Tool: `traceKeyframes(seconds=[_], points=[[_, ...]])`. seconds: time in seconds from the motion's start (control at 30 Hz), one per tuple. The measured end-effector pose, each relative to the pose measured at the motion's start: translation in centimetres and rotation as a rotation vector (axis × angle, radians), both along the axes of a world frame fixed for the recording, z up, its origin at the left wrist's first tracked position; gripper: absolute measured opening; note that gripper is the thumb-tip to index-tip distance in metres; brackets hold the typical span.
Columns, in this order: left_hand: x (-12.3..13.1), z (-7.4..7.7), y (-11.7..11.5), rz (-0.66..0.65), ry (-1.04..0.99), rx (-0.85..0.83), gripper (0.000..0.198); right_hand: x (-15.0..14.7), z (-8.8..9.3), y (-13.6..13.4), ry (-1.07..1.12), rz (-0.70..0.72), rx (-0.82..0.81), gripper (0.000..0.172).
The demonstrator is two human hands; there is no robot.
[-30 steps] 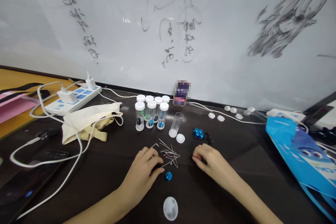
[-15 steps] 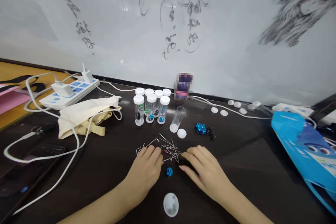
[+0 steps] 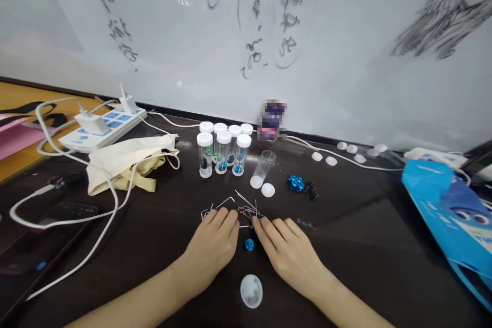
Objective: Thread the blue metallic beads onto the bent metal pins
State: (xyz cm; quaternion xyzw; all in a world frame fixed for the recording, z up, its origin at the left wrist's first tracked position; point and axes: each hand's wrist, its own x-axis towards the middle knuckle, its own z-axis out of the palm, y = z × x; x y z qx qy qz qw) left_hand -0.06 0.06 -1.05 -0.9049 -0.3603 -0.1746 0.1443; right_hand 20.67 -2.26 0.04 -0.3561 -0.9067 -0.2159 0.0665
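The fingers of the right hand [image 3: 286, 253] are held nearly together and slightly bent, their tips laid at the edge of the thin metal rods [image 3: 249, 209]; whether one is pinched cannot be told. The fingers of the left hand [image 3: 213, 241] are curled together opposite, any grip hidden, so the pile is apparently hemmed in between. A blue disc [image 3: 249, 244] is placed between the hands, seemingly for easy reach. Beyond, capped tubes [image 3: 223, 151] are grouped upright, probably to save room.
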Motion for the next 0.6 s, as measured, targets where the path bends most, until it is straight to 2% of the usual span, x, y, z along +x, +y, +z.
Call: traceKeyframes(seconds=[0.17,0.23,0.3,0.47,0.53,0.6], points=[[0.0,-0.2,0.2,0.017,-0.004,-0.017,0.016,0.1,0.1,0.6,0.014,0.138,0.070,0.032],[-0.2,-0.2,0.2,0.016,0.000,-0.025,0.014,0.5,0.4,0.6,0.097,0.172,0.087,0.031],[-0.3,0.0,0.2,0.012,0.007,-0.028,0.014,1.0,0.6,0.4,0.287,0.174,0.058,0.027],[-0.6,0.3,0.3,0.029,0.050,-0.091,0.013,0.9,0.6,-0.9,0.979,0.083,-0.276,0.022],[-0.8,0.3,0.5,0.027,0.047,-0.104,0.012,0.2,0.4,-1.2,1.128,0.056,-0.393,0.021],[-0.9,0.3,0.7,0.021,0.031,-0.117,0.011,-0.4,0.3,-1.4,1.184,0.032,-0.483,0.019]])
